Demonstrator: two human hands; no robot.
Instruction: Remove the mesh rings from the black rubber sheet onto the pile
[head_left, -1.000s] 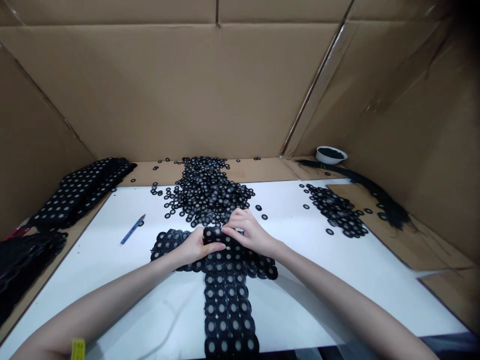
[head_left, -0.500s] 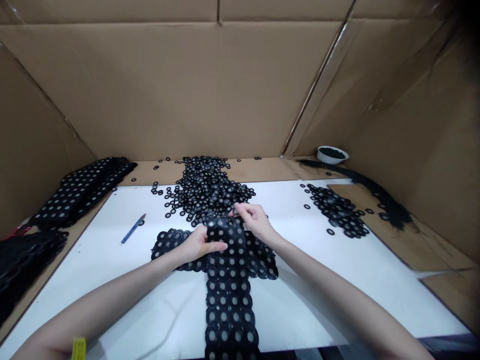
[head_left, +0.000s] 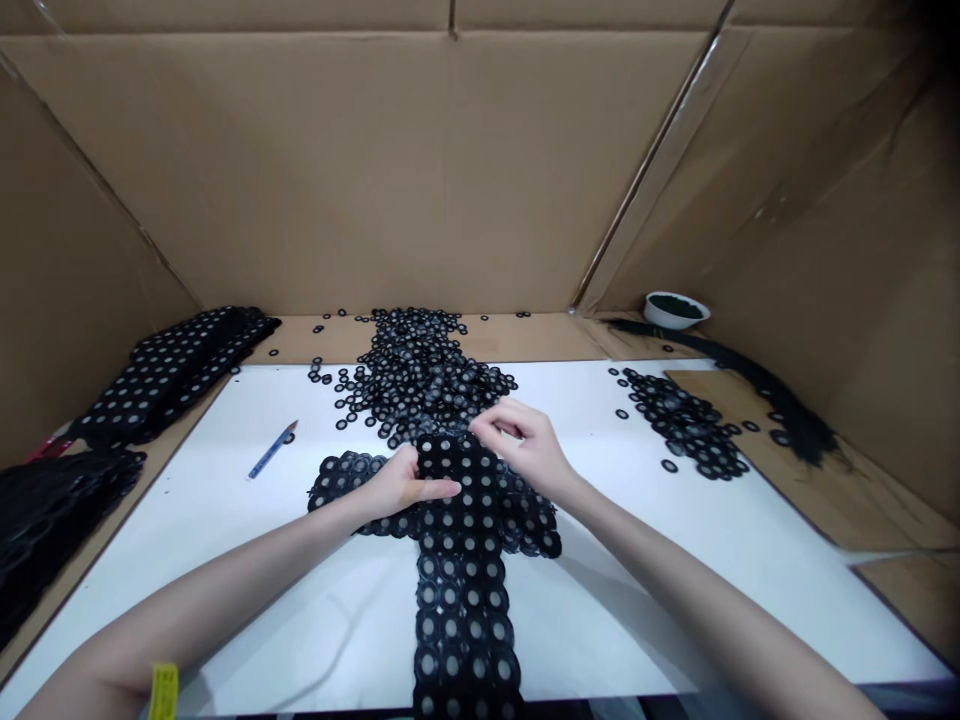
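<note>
A long black strip of joined rings [head_left: 466, 580], with pale round centres, runs down the middle of the white board towards me. My left hand [head_left: 405, 485] grips its left side near the far end, thumb lying on top and fingers underneath. Over the far right corner of the strip is my right hand [head_left: 529, 445], its thumb and forefinger pinched together. Whatever sits in that pinch is too small to make out. More of the ringed material [head_left: 529, 515] spreads out under the strip to both sides. Just beyond the hands lies a big heap of loose black rings [head_left: 427, 375].
A blue pencil [head_left: 271, 450] lies on the white board [head_left: 225, 560] to the left. Folded dotted black material [head_left: 169, 380] is stacked at far left. On the right are a smaller ring pile [head_left: 686, 425], black threads [head_left: 772, 390] and a white bowl [head_left: 676, 312]. Cardboard walls [head_left: 360, 170] enclose the board.
My right hand has shifted slightly right, and its pinch has come away from the strip's far edge. My left hand keeps its hold. The whole view has shifted a little.
</note>
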